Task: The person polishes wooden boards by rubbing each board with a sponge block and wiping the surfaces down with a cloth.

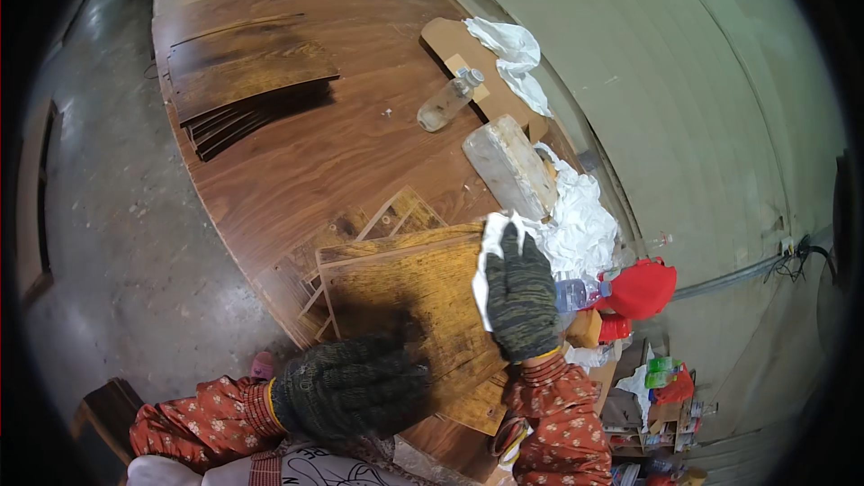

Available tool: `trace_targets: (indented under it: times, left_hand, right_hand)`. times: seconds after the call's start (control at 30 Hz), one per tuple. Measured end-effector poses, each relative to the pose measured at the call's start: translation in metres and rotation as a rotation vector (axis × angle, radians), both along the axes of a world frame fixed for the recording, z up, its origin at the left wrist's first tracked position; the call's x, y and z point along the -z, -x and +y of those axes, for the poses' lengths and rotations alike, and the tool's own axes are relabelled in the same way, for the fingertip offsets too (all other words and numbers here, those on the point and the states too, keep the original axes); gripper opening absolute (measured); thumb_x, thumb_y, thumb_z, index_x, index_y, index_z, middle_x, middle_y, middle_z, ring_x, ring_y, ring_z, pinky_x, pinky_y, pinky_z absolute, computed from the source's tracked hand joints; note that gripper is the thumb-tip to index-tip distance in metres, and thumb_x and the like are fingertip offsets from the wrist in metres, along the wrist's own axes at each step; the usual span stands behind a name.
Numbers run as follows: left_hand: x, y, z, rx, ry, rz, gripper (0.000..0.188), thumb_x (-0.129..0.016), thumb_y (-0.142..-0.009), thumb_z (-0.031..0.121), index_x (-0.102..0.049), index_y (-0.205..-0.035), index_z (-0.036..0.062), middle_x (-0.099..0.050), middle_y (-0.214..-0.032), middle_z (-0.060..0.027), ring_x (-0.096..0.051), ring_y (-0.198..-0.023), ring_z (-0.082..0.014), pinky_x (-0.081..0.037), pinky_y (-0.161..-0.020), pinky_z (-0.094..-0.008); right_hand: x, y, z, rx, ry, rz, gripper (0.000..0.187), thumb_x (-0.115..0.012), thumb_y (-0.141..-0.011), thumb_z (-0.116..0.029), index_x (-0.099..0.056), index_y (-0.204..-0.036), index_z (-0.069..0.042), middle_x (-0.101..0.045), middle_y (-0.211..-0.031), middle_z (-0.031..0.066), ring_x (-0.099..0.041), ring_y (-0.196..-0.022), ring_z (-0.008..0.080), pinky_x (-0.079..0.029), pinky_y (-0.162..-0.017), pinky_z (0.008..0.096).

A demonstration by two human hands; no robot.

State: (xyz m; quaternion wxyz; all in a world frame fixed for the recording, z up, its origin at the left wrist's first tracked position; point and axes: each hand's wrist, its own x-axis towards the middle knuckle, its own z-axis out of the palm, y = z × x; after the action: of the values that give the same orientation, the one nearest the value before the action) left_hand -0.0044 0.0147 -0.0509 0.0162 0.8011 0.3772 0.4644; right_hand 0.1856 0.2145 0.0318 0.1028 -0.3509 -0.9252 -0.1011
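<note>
1. Wood panel [423,306] – lies flat at the near edge of the desk [342,144], on top of a few other thin boards. Its surface looks patchy: darker stain on the left part and under the gloves, lighter yellow-brown towards the far right corner.
2. Right hand [520,301], in a dark knit glove, is laid flat w/ fingers nearly straight, pressing a white cloth [490,261] onto the panel's right edge. No closed grip; the cloth is pinned under palm and fingers.
3. Left hand [351,387], same kind of glove, rests palm-down on the panel's near left corner, fingers loosely curled, holding nothing – seems to steady the board.
4. Progress, judging by looks: wiping of this panel appears partway; colour is uneven, so more rubbing prob. left. A stack of dark boards [247,85] sits at the far left part of the desk, looking already coloured.
5. Just beyond the right hand: a pale oblong block [508,165] and a heap of white rags [580,225] at the right edge of the desk.
6. Farther in: a clear plastic bottle [447,101] lying on its side, near a cardboard piece [468,58] w/ another white rag [515,52] on it.
7. Off the desk to the right: a red bag [641,288] and small clutter on the floor.
</note>
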Motion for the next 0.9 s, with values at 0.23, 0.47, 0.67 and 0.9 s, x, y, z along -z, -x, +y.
trace_targets:
  times: [0.23, 0.47, 0.67, 0.9]
  left_hand:
    - [0.001, 0.000, 0.003, 0.041, 0.044, -0.022, 0.050, -0.060, -0.082, 0.025, -0.065, -0.129, 0.0071, -0.061, -0.137, -0.0124, -0.060, -0.125, -0.0261, -0.047, -0.107, -0.0472]
    - [0.008, -0.002, 0.001, -0.038, -0.056, -0.108, 0.042, -0.066, -0.085, 0.024, -0.068, -0.124, 0.0091, -0.066, -0.128, -0.0106, -0.061, -0.122, -0.0247, -0.049, -0.106, -0.0464]
    - [0.017, -0.006, 0.004, 0.020, -0.089, -0.185, 0.034, -0.065, -0.090, 0.019, -0.067, -0.123, 0.0102, -0.066, -0.128, -0.0107, -0.062, -0.121, -0.0234, -0.047, -0.109, -0.0472]
    - [0.027, -0.012, 0.007, 0.147, 0.083, -0.391, 0.036, -0.064, -0.092, 0.017, -0.064, -0.128, 0.0120, -0.063, -0.131, -0.0126, -0.061, -0.121, -0.0292, -0.046, -0.109, -0.0472]
  right_hand:
    - [0.002, 0.034, -0.034, -0.269, -0.063, 0.024, 0.044, -0.066, -0.093, -0.022, -0.062, -0.133, -0.006, -0.059, -0.125, 0.0282, -0.057, -0.113, 0.0414, -0.043, -0.097, 0.0525]
    - [-0.010, 0.043, -0.031, -0.173, -0.174, 0.085, 0.037, -0.064, -0.095, -0.024, -0.067, -0.129, -0.010, -0.063, -0.116, 0.0294, -0.060, -0.105, 0.0423, -0.046, -0.092, 0.0530]
    - [-0.011, 0.073, -0.067, -0.331, 0.040, -0.033, 0.044, -0.063, -0.093, -0.033, -0.063, -0.132, -0.013, -0.061, -0.119, 0.0260, -0.058, -0.109, 0.0402, -0.045, -0.093, 0.0515]
    - [-0.022, 0.070, -0.064, -0.294, -0.042, 0.011, 0.041, -0.070, -0.090, -0.023, -0.067, -0.128, -0.007, -0.063, -0.112, 0.0265, -0.060, -0.104, 0.0416, -0.046, -0.091, 0.0505]
